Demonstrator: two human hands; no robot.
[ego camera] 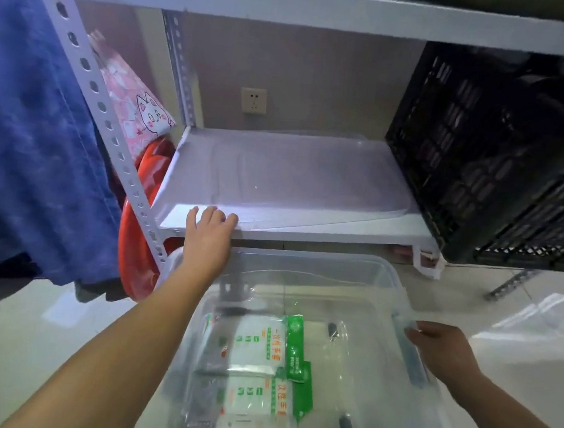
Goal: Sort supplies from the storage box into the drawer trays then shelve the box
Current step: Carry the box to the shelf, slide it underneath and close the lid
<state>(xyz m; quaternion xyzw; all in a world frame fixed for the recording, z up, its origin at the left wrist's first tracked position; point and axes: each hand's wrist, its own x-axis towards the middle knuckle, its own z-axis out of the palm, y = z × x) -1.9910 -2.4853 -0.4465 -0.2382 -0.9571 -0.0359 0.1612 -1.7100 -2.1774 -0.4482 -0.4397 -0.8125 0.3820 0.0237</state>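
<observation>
Partly blurred, the left hand rests flat-fingered on the shelf; the right hand grips the clear box, its near end cut off.

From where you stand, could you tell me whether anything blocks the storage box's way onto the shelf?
Nothing visible blocks it. The shelf bay left of the black crate holds only a flat plastic sheet; the left hand rests on its front edge, before the storage box.

Storage box near end cut off below, black crate cropped right
</observation>
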